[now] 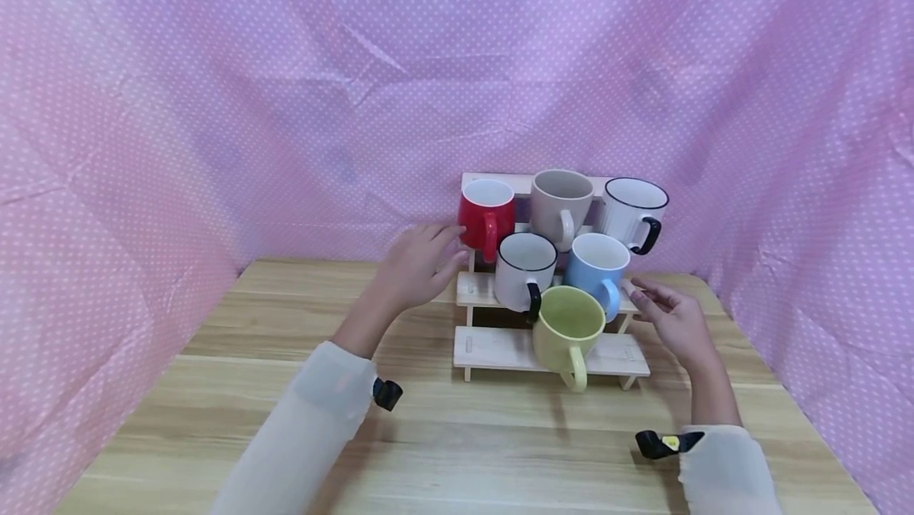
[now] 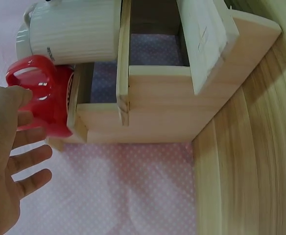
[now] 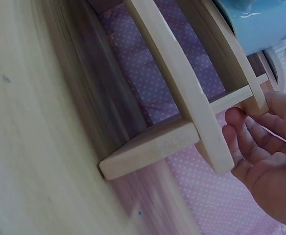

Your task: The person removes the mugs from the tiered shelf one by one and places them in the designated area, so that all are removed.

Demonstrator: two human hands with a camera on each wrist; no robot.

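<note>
- Pink dotted cloth [image 1: 343, 86] behind, wood-grain bench [image 1: 457, 459] below left hand [image 1: 421, 265] and right hand [image 1: 674, 320].
- State, left hand: fingers extended, grasping nothing; contact with red mug [image 1: 472, 217] cannot be told.
- Red mug: back row of wooden rack [image 1: 493, 347], just beside left hand's fingertips.
- Between hands: black-handled white mug [image 1: 516, 281], middle row; grey mug [image 1: 548, 213], back row; yellow-green mug [image 1: 560, 340], front row; blue mug [image 1: 585, 277], middle row, nearest right hand.
- Black-rimmed ribbed mug [image 1: 620, 217]: back row, beyond right hand.
- State, right hand: thumb and fingers pinching middle board's end.
</note>
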